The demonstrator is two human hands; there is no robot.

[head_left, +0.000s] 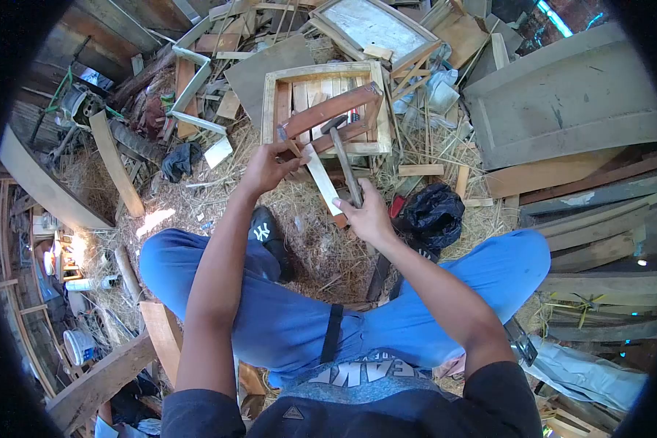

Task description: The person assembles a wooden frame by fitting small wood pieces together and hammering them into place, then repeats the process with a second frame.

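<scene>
My right hand [369,213] is wrapped round the handle of a hammer [348,166], its head up over the wood in front of me. The right thumb touches or lies very near the lower end of a pale wooden slat [320,175]. My left hand [266,171] is closed, pinching the near left corner of a reddish-brown wooden frame [328,111]; its fingertips partly hide that corner. The frame rests over a shallow wooden box [269,106] with a slatted inside. A small red and black object [355,115] shows behind the hammer head.
Straw and wood scraps cover the ground. A black plastic bag [432,213] lies beyond my right knee. A large panel [555,102] leans at the right, above stacked boards [598,241]. A framed panel [376,29] lies at the back. Planks [117,164] stand at the left.
</scene>
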